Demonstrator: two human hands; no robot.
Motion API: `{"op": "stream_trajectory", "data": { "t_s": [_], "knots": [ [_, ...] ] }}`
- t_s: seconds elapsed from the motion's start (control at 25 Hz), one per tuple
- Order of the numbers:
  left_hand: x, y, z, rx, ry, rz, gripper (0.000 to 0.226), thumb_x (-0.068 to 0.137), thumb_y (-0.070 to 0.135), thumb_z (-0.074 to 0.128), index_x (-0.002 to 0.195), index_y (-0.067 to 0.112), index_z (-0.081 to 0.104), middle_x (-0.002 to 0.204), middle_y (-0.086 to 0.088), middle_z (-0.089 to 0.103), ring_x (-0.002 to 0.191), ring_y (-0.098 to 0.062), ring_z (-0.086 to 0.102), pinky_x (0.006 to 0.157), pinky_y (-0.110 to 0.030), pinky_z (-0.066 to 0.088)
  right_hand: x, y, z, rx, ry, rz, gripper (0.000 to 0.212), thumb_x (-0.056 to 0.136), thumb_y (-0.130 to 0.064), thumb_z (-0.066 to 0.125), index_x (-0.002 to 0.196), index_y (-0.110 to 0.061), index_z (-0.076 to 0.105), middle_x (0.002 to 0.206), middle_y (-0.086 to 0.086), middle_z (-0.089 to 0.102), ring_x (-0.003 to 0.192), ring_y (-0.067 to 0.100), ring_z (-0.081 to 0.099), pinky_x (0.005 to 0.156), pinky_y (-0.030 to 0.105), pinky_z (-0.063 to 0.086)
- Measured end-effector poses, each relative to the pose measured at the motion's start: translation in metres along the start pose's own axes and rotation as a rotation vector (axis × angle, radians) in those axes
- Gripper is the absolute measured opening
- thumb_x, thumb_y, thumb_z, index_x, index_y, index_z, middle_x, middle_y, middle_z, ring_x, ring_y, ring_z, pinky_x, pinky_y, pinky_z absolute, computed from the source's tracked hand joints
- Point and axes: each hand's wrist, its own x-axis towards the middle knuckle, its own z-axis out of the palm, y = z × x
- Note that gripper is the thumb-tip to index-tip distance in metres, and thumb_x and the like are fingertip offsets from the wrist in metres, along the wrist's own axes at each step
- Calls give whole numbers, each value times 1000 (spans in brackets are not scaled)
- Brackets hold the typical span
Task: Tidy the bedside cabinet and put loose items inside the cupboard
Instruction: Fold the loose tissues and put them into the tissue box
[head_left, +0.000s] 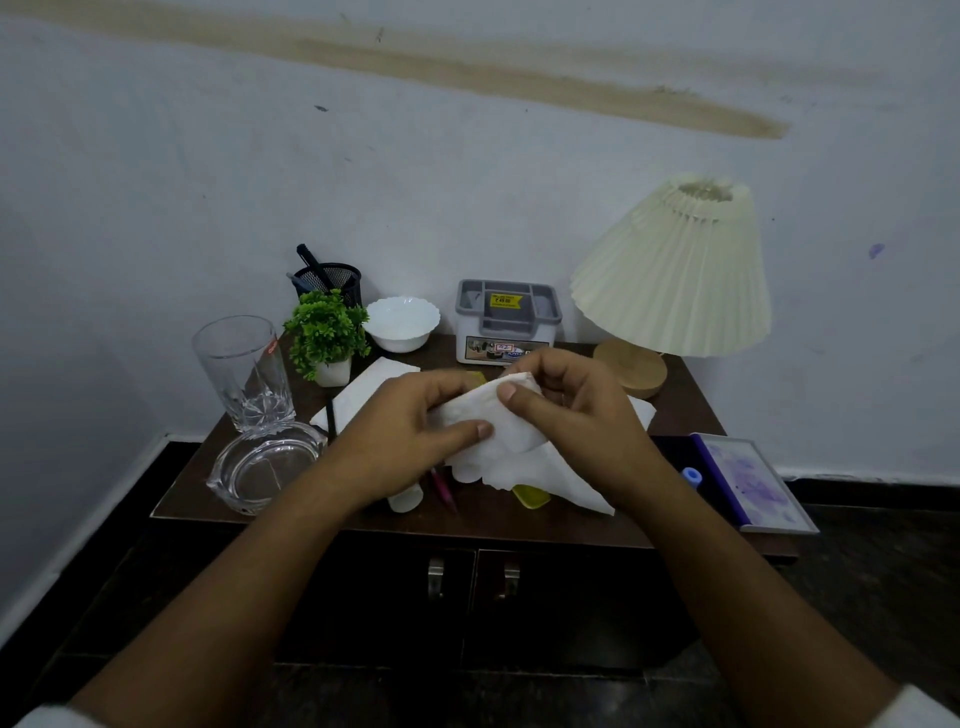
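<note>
Status: early. Both cupboard doors (470, 603) below the grip look closed, nothing seen stowed yet.

A crumpled white paper tissue (511, 441) is held just above the dark brown wooden bedside cabinet (519, 527). It is pinched by both hands: left hand (410, 436) with thumb on top of the near fold, right hand (571, 400) with thumb and curled fingers closed on the upper corner.

Long axis of the tissue: diagonal, from the pinched corner down and to the right. The free tail hangs below the right hand, pointing at the front edge.

Still loose:
- under the grip: pink pen (445, 491), yellow flat item (531, 498), small white cylinder (405, 501)
- left of the grip: second flat white tissue (374, 384), clear glass tumbler (244, 369), clear glass ashtray (265, 467)
- right of the grip: purple-framed picture (753, 478), overhanging the edge

Judgement: the tissue is being folded or bunched. Doors are yet to be opened.
</note>
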Motion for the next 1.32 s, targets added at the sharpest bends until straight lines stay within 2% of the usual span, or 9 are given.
{"op": "stream_trajectory", "data": {
  "t_s": [0.08, 0.2, 0.36, 0.68, 0.8, 1.0, 1.12, 1.2, 1.32],
  "knots": [
    [0, 3, 0, -166, 56, -55, 13, 92, 14, 72, 105, 16, 75, 97, -2, 79, 91, -21, 74, 78, -42, 60, -2, -4, 0, 186, 62, 84, 14, 91, -12, 71, 104, -5, 69, 95, 8, 76, 89, 20, 73, 78, 35, 61],
    [0, 10, 4, -559, 230, -200, 19, 94, 12, 67, 112, 8, 74, 104, -8, 79, 95, -25, 75, 81, -39, 62, -1, -4, 4, 463, 101, 297, 41, 79, -24, 78, 115, -10, 64, 95, 8, 77, 85, 23, 74, 82, 44, 61],
    [4, 14, 15, -837, 323, -362, 19, 96, 16, 61, 110, 10, 73, 105, -11, 78, 93, -24, 76, 78, -39, 64, -2, 3, 17, 380, -5, 401, 27, 88, -8, 74, 113, -2, 66, 104, 23, 75, 91, 36, 75, 79, 46, 63],
    [5, 9, 14, -591, 293, -254, 36, 92, -2, 65, 123, 17, 65, 101, -7, 78, 96, -23, 75, 76, -30, 61, 0, 12, 13, 192, 249, 266, 25, 87, 4, 72, 94, -11, 53, 88, 12, 68, 75, 15, 67, 51, 21, 49],
    [5, 8, 13, -531, 320, -196, 58, 90, -5, 67, 137, 26, 52, 104, -9, 76, 91, -27, 74, 78, -36, 63, 0, 10, 10, 184, 193, 204, 20, 87, 9, 67, 88, -10, 64, 100, 8, 71, 86, 19, 68, 59, 25, 53],
    [4, 4, 10, -437, 287, -192, 29, 91, 1, 69, 112, 20, 73, 104, -23, 73, 97, -45, 69, 91, -57, 56, -1, 7, 5, 260, 69, 248, 34, 91, 12, 59, 115, -8, 73, 125, 8, 70, 107, 25, 71, 79, 39, 61],
    [4, -1, 4, -373, 141, -208, 42, 88, 8, 74, 123, 32, 70, 94, -38, 65, 87, -41, 66, 93, -54, 56, -2, 10, 3, 80, 70, 247, 42, 91, 6, 64, 127, -15, 68, 95, -9, 74, 80, 9, 70, 75, 35, 59],
    [3, -1, 2, -233, 57, -211, 55, 87, 7, 75, 132, 37, 63, 73, -24, 62, 73, -25, 60, 82, -43, 55, -3, 13, 4, -142, 63, 236, 43, 92, -3, 66, 131, -22, 65, 77, -18, 65, 65, 5, 58, 65, 24, 48],
    [8, -3, 2, -72, 87, -205, 63, 87, 5, 74, 139, 35, 56, 71, 1, 63, 68, -12, 59, 76, -40, 55, 3, 17, 7, -280, 76, 187, 40, 94, -12, 65, 131, -27, 63, 124, -13, 61, 92, 7, 63, 77, 22, 52]
  ]
}}
